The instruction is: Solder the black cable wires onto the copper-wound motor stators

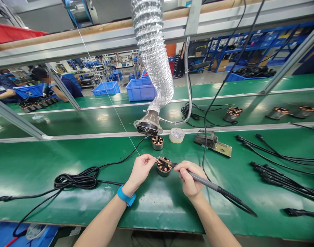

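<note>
My right hand (pixel 191 176) is closed round a grey soldering iron (pixel 204 181), its tip on the near motor stator (pixel 164 168) with copper windings. Thin solder wire (pixel 118 115) runs down from a spool (pixel 81 12) to my left hand (pixel 143 168), whose thumb and forefinger pinch it at the stator's left edge. Small leads at the joint are too fine to make out. Just behind stands a second stator (pixel 157 142), with a black cable leading to it. A blue band (pixel 126 196) circles my left wrist.
A fume extractor hood (pixel 148 123) hangs low behind the stators. Beside it are a tape roll (pixel 177 135) and an iron stand (pixel 213 143). A coiled black cable (pixel 77 180) lies left; several cables (pixel 282 178) lie right. Co-workers sit at far left.
</note>
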### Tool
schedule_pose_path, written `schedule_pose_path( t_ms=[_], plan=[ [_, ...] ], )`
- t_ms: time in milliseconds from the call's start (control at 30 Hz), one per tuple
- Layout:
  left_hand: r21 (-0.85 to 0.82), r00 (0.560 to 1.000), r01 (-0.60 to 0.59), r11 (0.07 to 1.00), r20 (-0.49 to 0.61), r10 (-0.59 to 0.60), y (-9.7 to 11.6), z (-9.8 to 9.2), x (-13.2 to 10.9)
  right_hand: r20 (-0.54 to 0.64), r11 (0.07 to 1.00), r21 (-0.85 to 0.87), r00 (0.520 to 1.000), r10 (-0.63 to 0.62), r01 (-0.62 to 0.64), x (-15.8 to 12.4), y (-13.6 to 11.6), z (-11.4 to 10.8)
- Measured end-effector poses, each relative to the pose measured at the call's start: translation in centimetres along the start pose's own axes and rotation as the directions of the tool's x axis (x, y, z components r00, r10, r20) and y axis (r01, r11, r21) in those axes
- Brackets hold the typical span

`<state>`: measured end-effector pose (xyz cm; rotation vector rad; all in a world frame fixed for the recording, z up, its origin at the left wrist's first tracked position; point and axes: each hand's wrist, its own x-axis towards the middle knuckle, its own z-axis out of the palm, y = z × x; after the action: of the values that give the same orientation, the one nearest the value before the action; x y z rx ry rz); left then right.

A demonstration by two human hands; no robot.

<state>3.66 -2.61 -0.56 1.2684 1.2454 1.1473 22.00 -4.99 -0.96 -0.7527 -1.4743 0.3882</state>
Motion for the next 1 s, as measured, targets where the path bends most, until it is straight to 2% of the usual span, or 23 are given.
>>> schedule_pose_path(
  t_ms=[533,833,1000],
  plan=[
    [0.008,1.000,-0.014,1.000,-0.003,0.014,-0.1,-0.1,0.0,0.037,0.999,-0.050,0.999,-0.003,0.005,-0.2,0.2,0.1],
    [-0.006,1.000,-0.025,1.000,-0.008,0.025,0.2,0.0,0.0,0.151,0.992,-0.127,0.988,0.004,0.015,0.6,-0.2,1.2],
    [0.023,0.998,-0.058,0.998,-0.002,0.058,-0.2,0.0,0.0,0.223,0.983,-0.184,0.975,0.026,0.016,0.9,0.8,2.5]
  ],
)
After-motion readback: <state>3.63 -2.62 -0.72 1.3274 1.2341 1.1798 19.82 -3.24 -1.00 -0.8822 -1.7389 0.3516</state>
